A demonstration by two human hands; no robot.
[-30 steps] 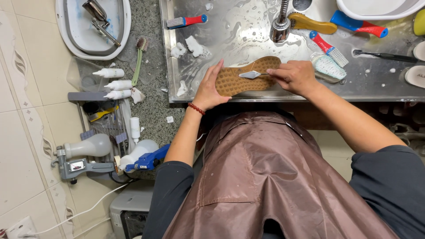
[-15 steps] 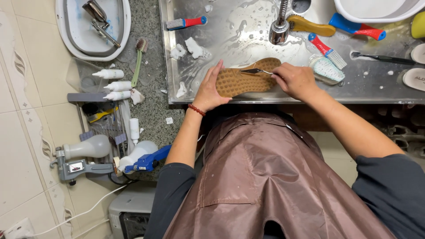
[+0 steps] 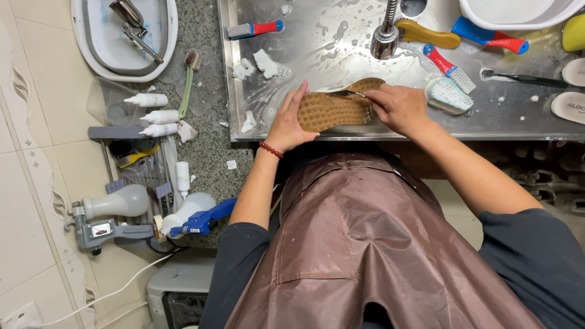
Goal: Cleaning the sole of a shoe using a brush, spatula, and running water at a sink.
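A shoe lies sole-up in the wet steel sink (image 3: 341, 42), its tan studded sole (image 3: 332, 109) facing me near the front rim. My left hand (image 3: 289, 122) grips the toe end of the sole, with a red bead bracelet on the wrist. My right hand (image 3: 399, 106) rests on the heel end and holds a thin metal pick (image 3: 346, 93) whose tip touches the sole's upper edge. I wear a brown apron (image 3: 372, 244).
Several brushes with red, blue and yellow handles lie around the tap (image 3: 387, 30), along with a white basin (image 3: 518, 12) at the back right. On the granite counter to the left stand a white tub (image 3: 125, 36), small white bottles (image 3: 155, 116), a green toothbrush (image 3: 187, 82) and a rack of tools.
My right hand has shifted with the metal pick from the middle of the sole toward its upper heel edge. My left hand keeps its hold.
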